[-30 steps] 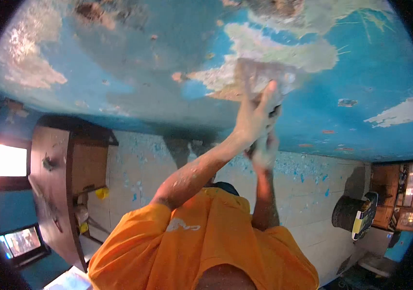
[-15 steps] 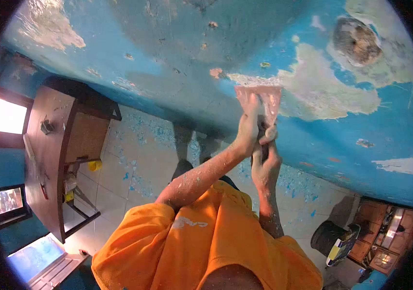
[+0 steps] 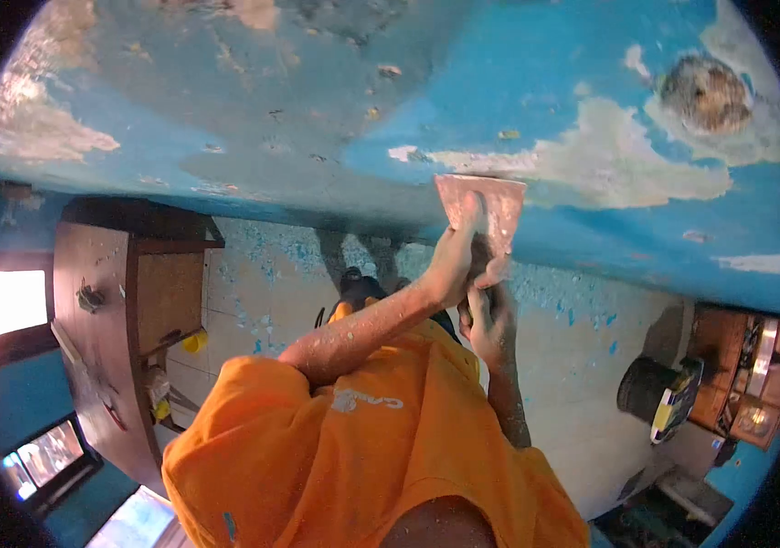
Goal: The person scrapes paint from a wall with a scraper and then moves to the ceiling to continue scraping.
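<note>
- L hand (image 3: 452,260): fingers closed round scraper's upper handle, one digit laid flat up the blade.
- R hand (image 3: 492,320): lower down, fingers narrow, curled at handle's bottom end; exact grip partly hidden.
- Scraper (image 3: 484,203): in both hands, blade up, wide edge at the wall (image 3: 591,55), by lower rim of pale patch (image 3: 604,155); can't tell if edge touches.
- Round hole (image 3: 706,94): in wall, upper R of scraper.
- Floor (image 3: 573,393): tiled, w/ blue flakes (image 3: 271,260) scattered nr wall base.
- Cabinet (image 3: 97,338): wood, far L.
- Black tub (image 3: 641,388): R side, yellow/white item (image 3: 673,406) just beside.
- Orange shirt (image 3: 353,457): on person, pale logo.
</note>
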Available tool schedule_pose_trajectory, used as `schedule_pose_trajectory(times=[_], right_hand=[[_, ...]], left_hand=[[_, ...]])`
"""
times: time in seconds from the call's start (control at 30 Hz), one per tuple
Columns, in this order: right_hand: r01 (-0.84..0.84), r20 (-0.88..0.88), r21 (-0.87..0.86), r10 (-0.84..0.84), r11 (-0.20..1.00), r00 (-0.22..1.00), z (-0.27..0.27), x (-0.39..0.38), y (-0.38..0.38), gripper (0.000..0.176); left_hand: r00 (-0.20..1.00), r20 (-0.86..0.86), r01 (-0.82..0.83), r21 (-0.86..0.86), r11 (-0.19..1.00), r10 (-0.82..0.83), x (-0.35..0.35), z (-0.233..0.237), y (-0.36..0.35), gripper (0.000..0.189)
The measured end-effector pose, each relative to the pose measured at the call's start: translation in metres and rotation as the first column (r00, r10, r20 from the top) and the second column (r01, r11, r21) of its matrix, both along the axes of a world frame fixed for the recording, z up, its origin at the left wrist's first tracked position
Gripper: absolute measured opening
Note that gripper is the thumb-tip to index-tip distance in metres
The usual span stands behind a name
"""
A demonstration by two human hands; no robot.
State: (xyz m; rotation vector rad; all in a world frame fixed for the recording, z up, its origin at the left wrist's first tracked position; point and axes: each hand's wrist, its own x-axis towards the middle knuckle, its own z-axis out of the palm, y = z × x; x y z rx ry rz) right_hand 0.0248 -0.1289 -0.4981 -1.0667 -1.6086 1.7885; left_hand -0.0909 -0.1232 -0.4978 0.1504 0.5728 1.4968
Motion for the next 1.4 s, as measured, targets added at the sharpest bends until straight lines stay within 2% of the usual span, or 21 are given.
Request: schedule_pose_trajectory(times=[0.03,0.13,0.17,0.3,0.37,0.47,0.5,0.6,0.67,0.77,0.83,0.87,0.93,0.97,1.0,1.07,1.13,1.17,1.2,1.27,1.4], right_hand=[[-0.015,0.086,0.073,0.009,0.997,0.996,-0.009,0.003,0.004,0.027],[0.085,0.110,0.128,-0.099,0.988,0.989,-0.028,0.005,0.003,0.029],[0.050,0.170,0.045,-0.057,0.998,0.984,-0.021,0.005,0.005,0.035],[0.067,0.206,0.006,-0.066,0.998,0.976,-0.029,0.005,0.002,0.034],[-0.009,0.018,-0.069,0.010,0.998,1.000,-0.032,0.008,0.012,0.034],[-0.005,0.146,-0.032,0.010,0.999,0.989,-0.011,0.012,0.028,0.032],[0.030,0.123,-0.084,-0.019,0.996,0.992,-0.010,0.008,0.027,0.033],[-0.036,0.088,-0.033,0.039,0.999,0.995,-0.024,0.007,0.023,0.031],[-0.038,0.002,-0.093,0.038,0.995,0.999,-0.031,0.010,0.026,0.031],[-0.077,0.154,0.029,0.071,0.997,0.986,-0.019,0.011,0.035,0.033],[-0.095,0.367,0.208,0.012,0.974,0.930,0.008,0.006,0.029,0.034],[-0.099,0.366,0.197,0.021,0.975,0.930,0.007,0.002,0.029,0.034],[-0.092,0.285,0.202,0.032,0.975,0.958,0.006,-0.009,0.039,0.032],[-0.178,0.264,0.304,0.096,0.936,0.960,0.009,-0.020,0.039,0.031],[-0.181,0.268,0.306,0.098,0.935,0.958,0.011,-0.039,0.039,0.031],[-0.177,0.069,0.604,0.170,0.778,0.983,0.015,-0.071,0.034,0.032],[-0.190,0.089,0.553,0.169,0.811,0.982,0.006,-0.055,0.034,0.032],[-0.194,0.117,0.483,0.156,0.854,0.981,0.001,-0.039,0.030,0.031],[-0.201,0.126,0.488,0.159,0.850,0.979,-0.001,-0.026,0.027,0.031],[-0.106,0.252,0.182,0.058,0.977,0.966,-0.003,-0.009,0.027,0.029],[-0.096,0.269,0.265,0.022,0.959,0.963,-0.028,-0.010,0.028,0.029]], left_hand=[[1.000,0.007,-0.018,-0.019,1.000,0.018,0.000,-0.005,0.003,0.061],[1.000,0.011,0.017,0.024,1.000,-0.018,-0.006,0.000,0.002,0.060],[0.999,-0.009,0.032,0.045,0.998,-0.031,-0.007,0.002,0.001,0.060],[0.994,-0.100,0.061,0.082,0.995,-0.053,-0.012,-0.007,-0.005,0.057],[0.989,-0.150,0.020,0.077,0.997,-0.009,-0.004,-0.009,0.002,0.057],[0.979,-0.188,-0.062,0.068,0.996,0.074,0.002,-0.007,0.008,0.056],[0.976,-0.185,-0.105,0.060,0.993,0.114,0.002,-0.006,0.009,0.056],[0.985,-0.126,-0.102,0.134,0.986,0.119,-0.001,-0.012,0.007,0.055],[0.974,-0.173,-0.127,0.111,0.986,0.145,0.004,-0.015,0.004,0.053],[0.936,-0.280,-0.199,0.081,0.977,0.214,0.006,-0.015,0.010,0.053],[0.978,-0.092,-0.160,0.260,0.952,0.190,0.005,-0.025,0.008,0.052],[0.977,-0.095,-0.164,0.249,0.954,0.193,0.004,-0.025,0.009,0.052],[0.895,-0.076,-0.446,-0.079,0.892,0.440,0.004,-0.019,0.023,0.051],[0.818,-0.117,-0.572,-0.068,0.817,0.563,-0.004,0.000,0.022,0.052],[0.820,-0.013,-0.573,-0.019,0.819,0.573,-0.017,0.021,0.009,0.056],[0.768,-0.083,-0.623,0.131,0.771,0.635,-0.049,0.014,0.000,0.059],[0.838,-0.107,-0.543,-0.074,0.836,0.535,-0.036,0.017,-0.005,0.060],[0.893,-0.079,-0.448,-0.058,0.892,0.443,-0.026,0.005,-0.005,0.059],[0.892,-0.068,-0.451,-0.055,0.891,0.447,-0.014,0.000,-0.001,0.059],[0.972,0.017,-0.233,0.014,0.972,0.233,0.000,-0.005,0.007,0.058],[0.960,-0.098,-0.261,0.015,0.965,0.261,-0.001,-0.014,0.008,0.057]])
